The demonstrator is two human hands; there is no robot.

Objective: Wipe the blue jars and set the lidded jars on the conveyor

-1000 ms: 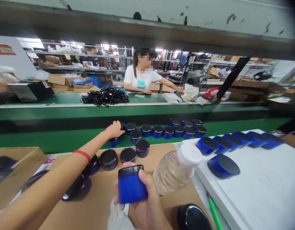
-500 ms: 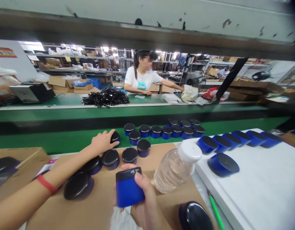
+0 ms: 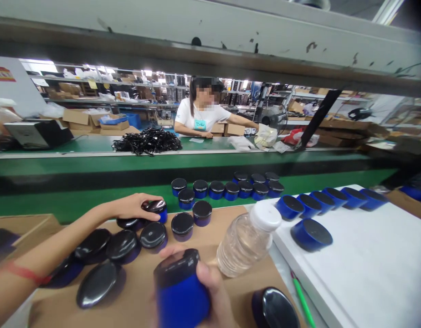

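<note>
My left hand (image 3: 137, 207) reaches out at left centre, fingers closed round a blue cylindrical unit with a glossy black top (image 3: 161, 212), just above the cardboard's far edge. Low in the middle, my right hand (image 3: 219, 296) grips a second blue unit with a black top (image 3: 183, 298), tilted so that its side faces me; small white lettering shows on the black part. Several like units, such as one black-topped unit (image 3: 153, 236), stand on the cardboard (image 3: 142, 296) around both hands. The fingers behind the right-hand unit are mostly hidden.
A clear bottle with a white cap (image 3: 243, 241) stands right of my right hand. Beyond are a green conveyor (image 3: 104, 193) with several blue units, a pile of black cables (image 3: 147, 142) and a co-worker (image 3: 200, 114). At right lie a white board (image 3: 364, 255) and a green pen (image 3: 303, 296).
My left hand has drawn back from the conveyor with the blue unit, which now tilts. My right hand's unit has come closer and lower. The view has shifted slightly.
</note>
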